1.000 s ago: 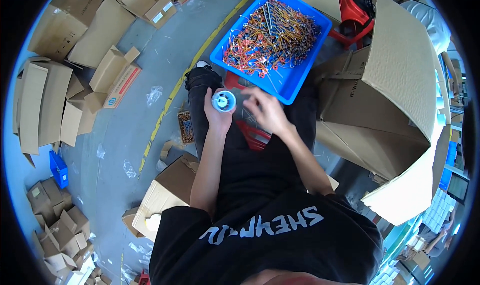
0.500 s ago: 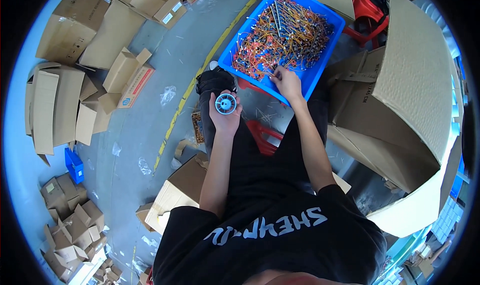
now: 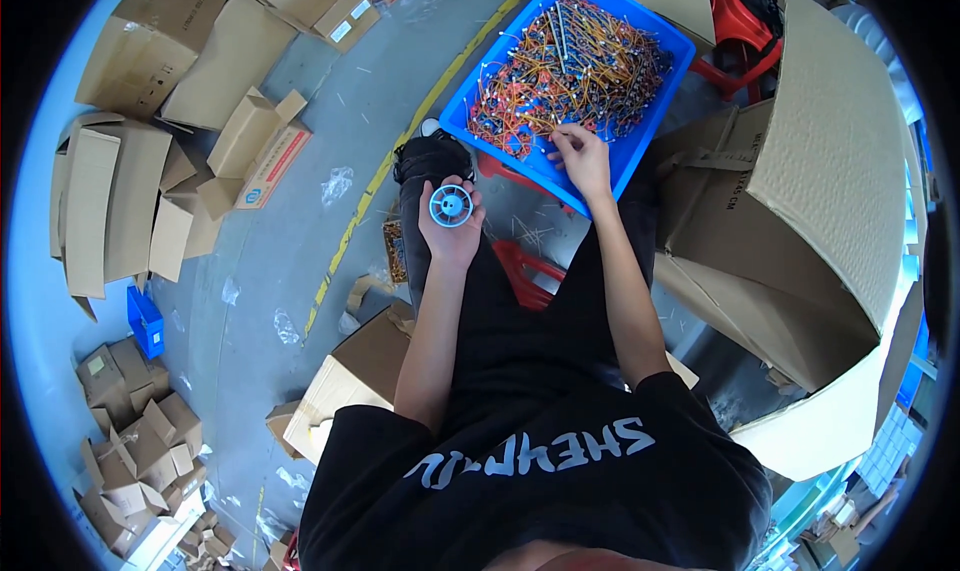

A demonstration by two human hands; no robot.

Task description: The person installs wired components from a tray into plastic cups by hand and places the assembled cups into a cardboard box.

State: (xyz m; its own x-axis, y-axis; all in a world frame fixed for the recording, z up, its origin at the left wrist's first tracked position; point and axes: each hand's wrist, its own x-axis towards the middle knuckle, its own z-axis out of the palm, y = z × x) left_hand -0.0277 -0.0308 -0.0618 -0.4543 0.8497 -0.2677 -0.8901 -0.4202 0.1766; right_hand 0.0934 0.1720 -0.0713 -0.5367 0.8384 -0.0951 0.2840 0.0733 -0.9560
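Note:
My left hand (image 3: 455, 243) is curled around a round light-blue spoked part (image 3: 451, 206), like a small fan housing, its open face turned up. It is held above my left thigh. My right hand (image 3: 587, 166) hangs over the near side of a blue plastic tray (image 3: 625, 153). Thumb and index finger are drawn together there; what they hold, if anything, is too small to make out. In the tray lies a tangled heap of small parts with orange and red wires (image 3: 590, 61), just beyond my right fingertips.
A red stool (image 3: 525, 276) shows between my legs, under the tray's near side. To the right stands a large open cardboard box (image 3: 800, 251). Another open box (image 3: 345, 386) is by my left elbow. Flattened and open cartons (image 3: 130, 201) pile up at far left, beyond a yellow floor line (image 3: 345, 246).
My right hand has drawn slightly back and to the right, away from the wired parts. My left hand still holds the light-blue part in nearly the same place.

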